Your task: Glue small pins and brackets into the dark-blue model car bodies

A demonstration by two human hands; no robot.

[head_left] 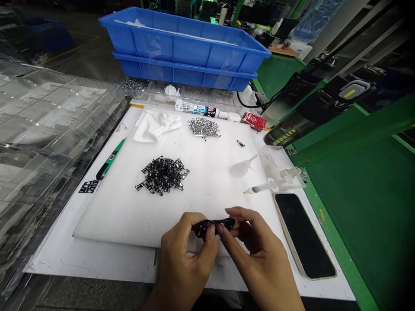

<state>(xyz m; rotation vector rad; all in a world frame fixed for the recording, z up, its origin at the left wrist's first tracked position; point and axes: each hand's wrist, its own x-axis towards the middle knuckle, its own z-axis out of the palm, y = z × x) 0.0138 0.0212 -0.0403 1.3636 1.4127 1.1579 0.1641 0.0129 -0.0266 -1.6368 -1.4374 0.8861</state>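
Between my two hands is a small glossy black part, held just above the front edge of the white foam sheet. My left hand pinches its left end with thumb and forefinger. At the other end, the thumb and fingers of my right hand are closed on the same part. Its exact kind is hard to make out, since fingers cover much of it. Beyond my hands lies a pile of small black frame-like pieces. Farther back sits a heap of shiny silver pieces.
A phone lies to the right, near a syringe, a squeeze bulb and a clear tray. A green cutter lies left, a white cloth behind. Blue bins and bottles stand beyond.
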